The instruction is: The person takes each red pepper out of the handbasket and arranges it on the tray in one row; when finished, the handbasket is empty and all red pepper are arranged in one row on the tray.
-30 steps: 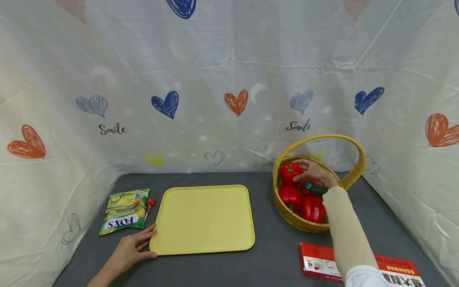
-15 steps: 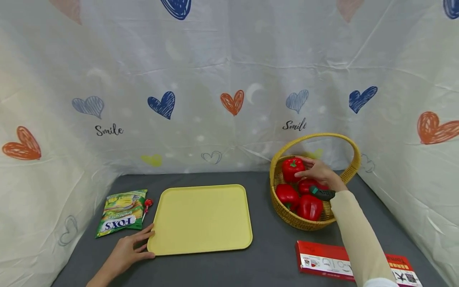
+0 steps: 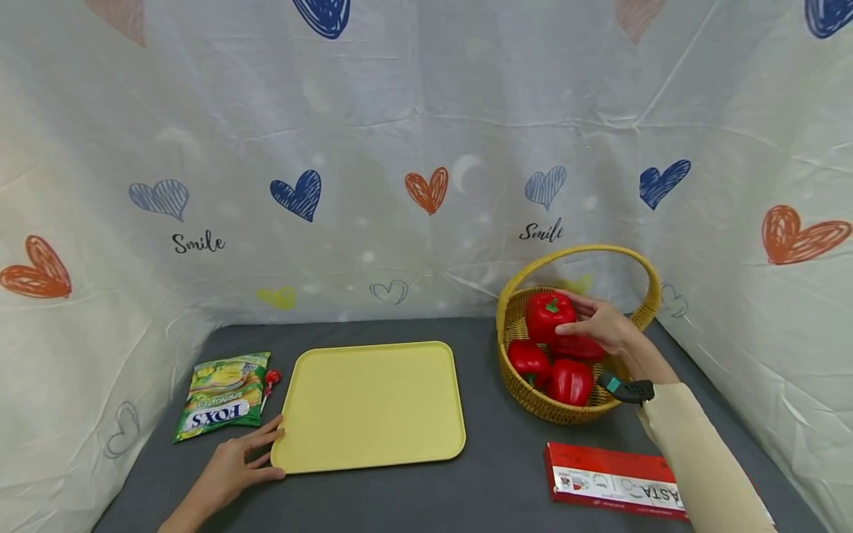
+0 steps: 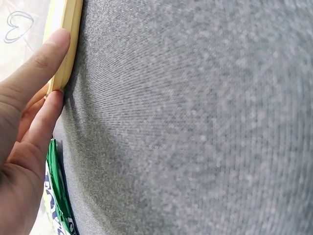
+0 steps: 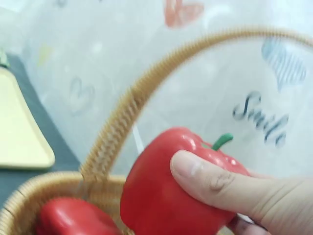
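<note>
In the head view my right hand (image 3: 603, 326) grips a red bell pepper (image 3: 548, 314) with a green stem at the top of the yellow wicker basket (image 3: 520, 392). The right wrist view shows the thumb pressed along the side of this bell pepper (image 5: 171, 186), above the basket rim. Several more red bell peppers (image 3: 570, 382) lie in the basket below. My left hand (image 3: 229, 470) touches the near left corner of the yellow tray (image 3: 373, 407). Its thumb and extended fingers rest against the tray's edge (image 4: 68, 58) in the left wrist view.
A green FOX'S candy bag (image 3: 223, 396) and a red lollipop (image 3: 272, 378) lie left of the tray. The basket's tall handle (image 3: 600, 248) arches over the right wrist. A red pasta box (image 3: 613, 481) lies in front of the basket, partly behind the right sleeve.
My right hand has lifted the bell pepper up from among the others in the basket, drawing it slightly right. The left hand stays at the tray. The head view has shifted slightly.
</note>
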Motion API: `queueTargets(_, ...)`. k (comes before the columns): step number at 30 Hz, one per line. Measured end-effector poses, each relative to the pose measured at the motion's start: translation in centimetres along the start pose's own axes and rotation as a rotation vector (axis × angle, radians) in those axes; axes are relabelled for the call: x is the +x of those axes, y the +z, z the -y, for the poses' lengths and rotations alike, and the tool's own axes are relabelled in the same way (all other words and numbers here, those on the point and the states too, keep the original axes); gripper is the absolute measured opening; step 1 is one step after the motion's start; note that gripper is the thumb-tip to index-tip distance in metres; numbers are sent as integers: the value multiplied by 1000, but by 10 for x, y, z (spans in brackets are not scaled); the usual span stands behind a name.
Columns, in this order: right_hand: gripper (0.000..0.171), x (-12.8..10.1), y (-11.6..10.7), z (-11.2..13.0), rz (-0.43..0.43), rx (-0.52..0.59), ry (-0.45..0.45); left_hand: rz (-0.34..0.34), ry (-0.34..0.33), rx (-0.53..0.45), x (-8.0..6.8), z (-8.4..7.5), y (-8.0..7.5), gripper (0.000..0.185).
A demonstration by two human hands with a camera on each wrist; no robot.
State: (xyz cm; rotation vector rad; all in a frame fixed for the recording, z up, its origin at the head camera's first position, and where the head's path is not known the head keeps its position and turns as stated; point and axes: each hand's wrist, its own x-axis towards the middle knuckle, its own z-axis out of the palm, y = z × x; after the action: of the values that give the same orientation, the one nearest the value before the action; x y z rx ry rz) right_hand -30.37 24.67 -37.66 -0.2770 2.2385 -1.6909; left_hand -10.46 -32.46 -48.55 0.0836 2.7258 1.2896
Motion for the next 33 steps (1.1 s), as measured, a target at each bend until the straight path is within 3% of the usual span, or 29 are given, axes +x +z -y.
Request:
queueTargets(9, 72, -37, 26, 25, 23, 53, -21, -8, -27, 3, -1, 1, 0, 74)
queueTargets(16, 70, -45, 57, 40, 82, 76, -62, 10, -3, -3, 0, 2, -1, 74)
queueTargets(29, 71, 9, 161, 43, 169, 156, -133, 12, -8, -60, 3, 1, -2, 74)
queueTargets(33, 70, 29, 194, 42, 209, 160, -155, 8, 34, -33, 2, 3, 0, 70)
